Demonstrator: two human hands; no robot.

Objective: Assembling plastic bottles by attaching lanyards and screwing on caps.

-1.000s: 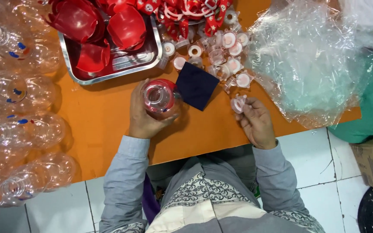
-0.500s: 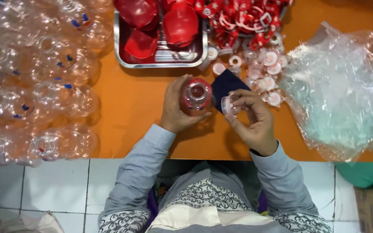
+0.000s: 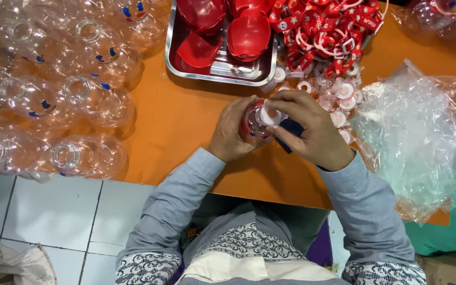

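Orange table (image 3: 186, 121): work surface. Clear round bottles (image 3: 75, 89): massed at its left. Crumpled clear plastic bag (image 3: 412, 137): right. Metal tray (image 3: 217, 68): holds red shells, far edge. Red-and-white straps (image 3: 323, 31): heaped beside tray. Left hand (image 3: 233, 132): fingers wrapped tight around a red-filled clear bottle (image 3: 250, 125), above table centre. Right hand (image 3: 312, 129): fingertips pinched on a small white cap (image 3: 268, 116) at the bottle mouth.

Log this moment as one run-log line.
left hand: grips small clear bottle | right hand: presses white cap onto its mouth | behind: steel tray of red cups
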